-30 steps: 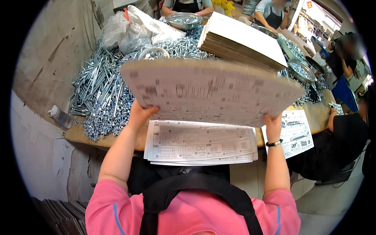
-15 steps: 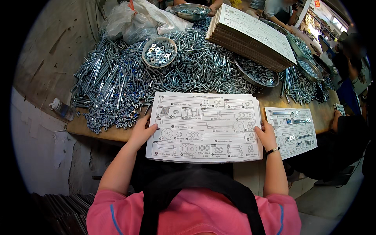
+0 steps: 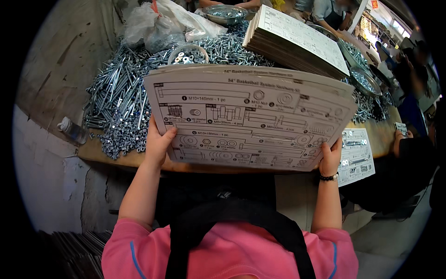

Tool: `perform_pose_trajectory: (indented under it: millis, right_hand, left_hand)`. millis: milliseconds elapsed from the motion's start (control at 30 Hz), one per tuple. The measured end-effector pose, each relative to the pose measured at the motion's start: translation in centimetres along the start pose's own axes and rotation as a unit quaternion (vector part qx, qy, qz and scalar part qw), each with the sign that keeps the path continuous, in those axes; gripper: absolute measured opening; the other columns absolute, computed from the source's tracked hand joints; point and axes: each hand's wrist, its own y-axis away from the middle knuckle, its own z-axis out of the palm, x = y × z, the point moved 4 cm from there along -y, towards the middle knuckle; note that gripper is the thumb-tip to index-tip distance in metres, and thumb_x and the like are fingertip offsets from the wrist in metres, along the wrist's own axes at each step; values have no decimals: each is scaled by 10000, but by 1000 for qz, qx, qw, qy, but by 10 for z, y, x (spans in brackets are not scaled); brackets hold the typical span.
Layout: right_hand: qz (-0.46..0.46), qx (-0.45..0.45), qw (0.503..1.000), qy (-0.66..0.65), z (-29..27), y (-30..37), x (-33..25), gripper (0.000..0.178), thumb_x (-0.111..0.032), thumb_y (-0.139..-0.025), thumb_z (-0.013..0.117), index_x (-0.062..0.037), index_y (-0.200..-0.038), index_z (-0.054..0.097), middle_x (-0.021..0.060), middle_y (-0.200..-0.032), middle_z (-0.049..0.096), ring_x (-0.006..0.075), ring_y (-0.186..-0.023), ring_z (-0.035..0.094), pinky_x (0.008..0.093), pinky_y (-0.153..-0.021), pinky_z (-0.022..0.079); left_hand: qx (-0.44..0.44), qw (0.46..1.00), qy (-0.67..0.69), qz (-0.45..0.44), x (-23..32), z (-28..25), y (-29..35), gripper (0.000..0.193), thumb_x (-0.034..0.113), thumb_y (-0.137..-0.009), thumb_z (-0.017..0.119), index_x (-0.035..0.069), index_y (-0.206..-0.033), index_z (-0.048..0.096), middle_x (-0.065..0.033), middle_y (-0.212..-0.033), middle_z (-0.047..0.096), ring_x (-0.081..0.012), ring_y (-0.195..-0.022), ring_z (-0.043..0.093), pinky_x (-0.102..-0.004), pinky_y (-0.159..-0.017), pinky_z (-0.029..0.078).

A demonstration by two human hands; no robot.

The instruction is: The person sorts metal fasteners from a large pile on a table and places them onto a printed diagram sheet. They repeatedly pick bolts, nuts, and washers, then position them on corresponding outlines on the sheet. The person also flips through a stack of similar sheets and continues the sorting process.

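Note:
A small stack of white printed cards [image 3: 241, 118] with line drawings of bolts, nuts and washers is raised over the table edge, tilted so its top side faces me. My left hand [image 3: 159, 143] is closed on its left edge, thumb on the front. On the right edge my right hand [image 3: 330, 159], with a dark bead bracelet [image 3: 329, 177] at the wrist, grips it the same way. The cards' top edges are fanned slightly apart. Behind them, a heap of bolts [image 3: 116, 88] and loose nuts [image 3: 123, 137] is partly hidden.
A tall stack of similar cards [image 3: 297, 37] stands at the back right. A tub of washers [image 3: 188, 56], a metal bowl [image 3: 226, 15] and plastic bags [image 3: 162, 25] lie beyond. Another card [image 3: 357, 158] with hardware on it sits at right. Co-workers are around the table.
Both hands have lifted the cards up and away from me and tipped them upright. The stack's top edges have spread apart, and it now covers more of the bolts and the washer tub.

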Motion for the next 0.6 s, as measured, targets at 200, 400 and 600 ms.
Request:
perform_pose_trajectory:
  millis: [200,400,600]
  right_hand:
    - [-17,14,1000,19,-2,10,39,872,-436,-674,735,11,-1274,287,98,-1174,456,201,-1056,448,331,-916,348]
    - [36,3,998,54,-22,30,85,841,-640,-762,521,18,-1261,359,111,-1270,401,207,-1125,390,361,-925,329]
    - [13,3,989,144,-1,29,23,579,-422,-860,541,28,-1201,409,103,-1022,558,156,-889,518,286,-784,427]
  left_hand:
    - [-10,997,23,75,-40,-27,6,864,298,-597,822,55,-1258,322,-66,-1150,495,-190,-1052,486,-330,-892,401]
    - [-42,998,36,30,-67,-27,24,853,402,-618,797,21,-1248,367,-61,-1187,489,-192,-1099,453,-339,-925,360]
    - [-54,994,-88,26,-37,-18,39,641,342,-773,676,-12,-1210,368,-92,-1103,521,-165,-1005,489,-316,-882,391]
